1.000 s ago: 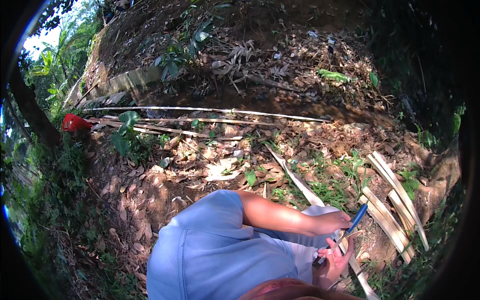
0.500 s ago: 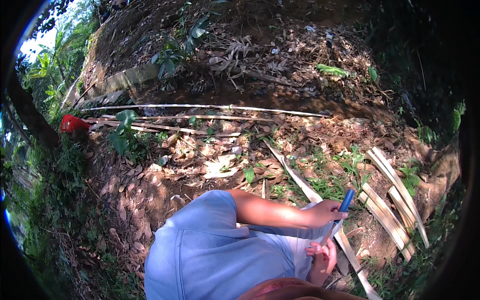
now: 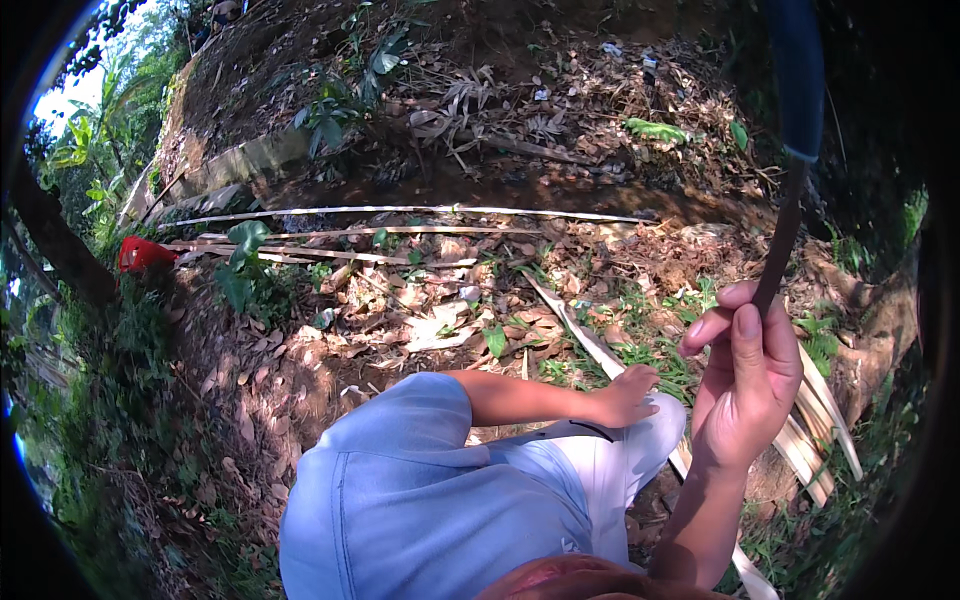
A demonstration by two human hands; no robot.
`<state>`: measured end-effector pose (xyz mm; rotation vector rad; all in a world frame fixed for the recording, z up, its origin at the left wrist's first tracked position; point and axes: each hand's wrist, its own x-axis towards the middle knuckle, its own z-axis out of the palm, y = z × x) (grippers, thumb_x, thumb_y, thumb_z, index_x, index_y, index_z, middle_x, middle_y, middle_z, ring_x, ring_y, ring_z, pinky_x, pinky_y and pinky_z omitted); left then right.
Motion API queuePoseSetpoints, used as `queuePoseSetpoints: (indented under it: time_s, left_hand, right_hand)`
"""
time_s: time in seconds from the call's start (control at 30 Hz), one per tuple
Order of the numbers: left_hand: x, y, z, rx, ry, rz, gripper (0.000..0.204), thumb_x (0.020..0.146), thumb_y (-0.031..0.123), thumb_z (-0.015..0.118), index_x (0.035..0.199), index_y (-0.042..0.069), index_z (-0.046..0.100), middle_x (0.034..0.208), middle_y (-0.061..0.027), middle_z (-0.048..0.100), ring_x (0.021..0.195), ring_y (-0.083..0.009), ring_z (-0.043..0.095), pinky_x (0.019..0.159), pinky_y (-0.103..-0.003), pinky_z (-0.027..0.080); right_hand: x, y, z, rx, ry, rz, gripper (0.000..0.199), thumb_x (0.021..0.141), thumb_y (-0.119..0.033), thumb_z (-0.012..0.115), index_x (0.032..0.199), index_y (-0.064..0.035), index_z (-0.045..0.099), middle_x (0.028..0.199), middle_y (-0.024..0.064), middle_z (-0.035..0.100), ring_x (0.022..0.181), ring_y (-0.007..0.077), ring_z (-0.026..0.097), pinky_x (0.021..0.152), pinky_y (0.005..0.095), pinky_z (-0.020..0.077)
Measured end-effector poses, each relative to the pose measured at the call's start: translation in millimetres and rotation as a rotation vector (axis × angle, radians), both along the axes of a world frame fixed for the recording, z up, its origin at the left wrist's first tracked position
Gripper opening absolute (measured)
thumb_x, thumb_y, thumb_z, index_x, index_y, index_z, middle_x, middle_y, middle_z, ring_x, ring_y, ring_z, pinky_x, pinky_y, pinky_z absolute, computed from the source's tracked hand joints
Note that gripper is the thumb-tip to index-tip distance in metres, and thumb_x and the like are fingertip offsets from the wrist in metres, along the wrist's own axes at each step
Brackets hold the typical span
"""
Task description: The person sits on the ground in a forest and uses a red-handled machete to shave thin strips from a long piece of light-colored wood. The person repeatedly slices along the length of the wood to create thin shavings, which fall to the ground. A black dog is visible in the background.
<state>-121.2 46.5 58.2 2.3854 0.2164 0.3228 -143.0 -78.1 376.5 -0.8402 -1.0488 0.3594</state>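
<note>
My right hand (image 3: 745, 385) is raised at the right, pinching the end of a dark, narrow blade between thumb and fingers. The blade belongs to a knife (image 3: 783, 235) whose blue handle points up, its top cut off by the picture's upper edge. Over my bent knee, in pale trousers (image 3: 650, 440), lies my left hand (image 3: 625, 396) with fingers loosely extended and nothing in it. A long pale split strip (image 3: 575, 325) lies on the ground beyond that hand and runs behind the knee.
Several pale split strips (image 3: 825, 405) lie at the right, partly behind my right hand. Long thin poles (image 3: 400, 211) stretch across the leaf litter farther off. A red object (image 3: 145, 254) sits at the far left. Green plants (image 3: 240, 265) and a tree trunk (image 3: 60, 230) stand on the left.
My left hand has let go of the knife's blue handle and moved back onto the knee. My right hand has lifted the knife up by its blade, much higher in the picture.
</note>
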Motion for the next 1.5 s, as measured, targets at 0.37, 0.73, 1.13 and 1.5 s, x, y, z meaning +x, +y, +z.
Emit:
queuePoseSetpoints:
  time_s: [0.37, 0.73, 1.13, 1.5]
  left_hand:
    - [-4, -29, 6, -0.064, 0.182, 0.035, 0.075, 0.105, 0.037, 0.062, 0.161, -0.007, 0.038, 0.175, -0.0272, 0.018, 0.166, -0.045, 0.012, 0.134, -0.057, 0.02]
    - [4, -21, -38, 0.133, 0.196, -0.019, 0.072, 0.106, 0.038, 0.058, 0.157, -0.008, 0.04, 0.174, -0.0281, 0.02, 0.166, -0.045, 0.012, 0.133, -0.057, 0.019]
    - [6, -17, -49, 0.186, 0.158, -0.052, 0.076, 0.105, 0.038, 0.061, 0.16, -0.008, 0.036, 0.172, -0.0257, 0.024, 0.164, -0.0425, 0.017, 0.132, -0.055, 0.022]
    - [1, -25, -29, 0.131, 0.129, 0.037, 0.076, 0.104, 0.037, 0.061, 0.161, -0.007, 0.037, 0.171, -0.0241, 0.026, 0.163, -0.0415, 0.02, 0.131, -0.054, 0.024]
  right_hand:
    - [-15, 30, 20, 0.089, 0.063, 0.091, 0.027, 0.115, -0.021, 0.058, 0.127, 0.0023, 0.067, 0.081, 0.008, 0.068, 0.074, 0.0153, 0.062, 0.07, 0.0292, 0.0517]
    - [-25, 38, 21, 0.184, 0.091, 0.123, 0.028, 0.113, -0.021, 0.062, 0.12, 0.0055, 0.069, 0.077, 0.0119, 0.072, 0.069, 0.0182, 0.068, 0.065, 0.0293, 0.0509]
    - [-27, 24, 17, 0.202, 0.141, 0.08, 0.03, 0.114, -0.019, 0.058, 0.124, 0.0075, 0.067, 0.078, 0.013, 0.072, 0.07, 0.0181, 0.068, 0.07, 0.0304, 0.0551]
    - [-19, 19, 11, 0.165, 0.131, 0.087, 0.03, 0.117, -0.021, 0.053, 0.13, 0.0048, 0.063, 0.082, 0.0102, 0.07, 0.073, 0.0157, 0.062, 0.07, 0.0296, 0.051]
